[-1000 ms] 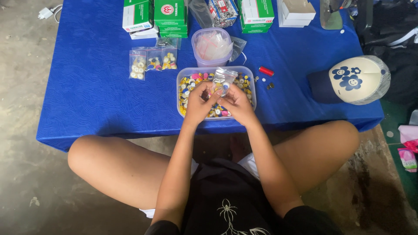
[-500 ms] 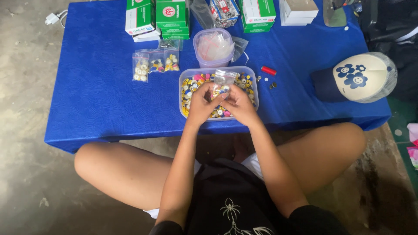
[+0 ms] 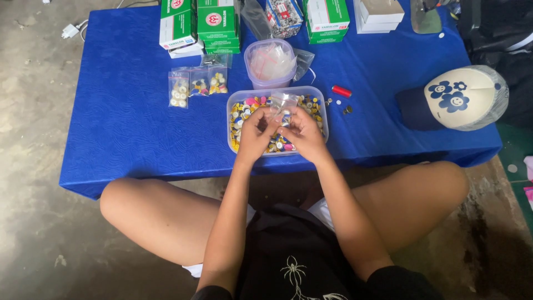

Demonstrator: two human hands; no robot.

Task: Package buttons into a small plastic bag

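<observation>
Both hands meet over a clear plastic tub full of small coloured caps. My left hand and my right hand pinch the sides of a small clear plastic bag held between them above the tub. The bag stands upright with its mouth at the fingertips. I cannot tell how much is inside it. Three filled small bags lie in a row on the blue table, left of the tub.
A round clear container of empty bags stands behind the tub. Green and white boxes line the far edge. A red spool and a cap with flower prints lie to the right. My bare knees flank the table's front edge.
My hands stay over the tub with the small bag between them. The view has shifted slightly; nothing else on the table has moved.
</observation>
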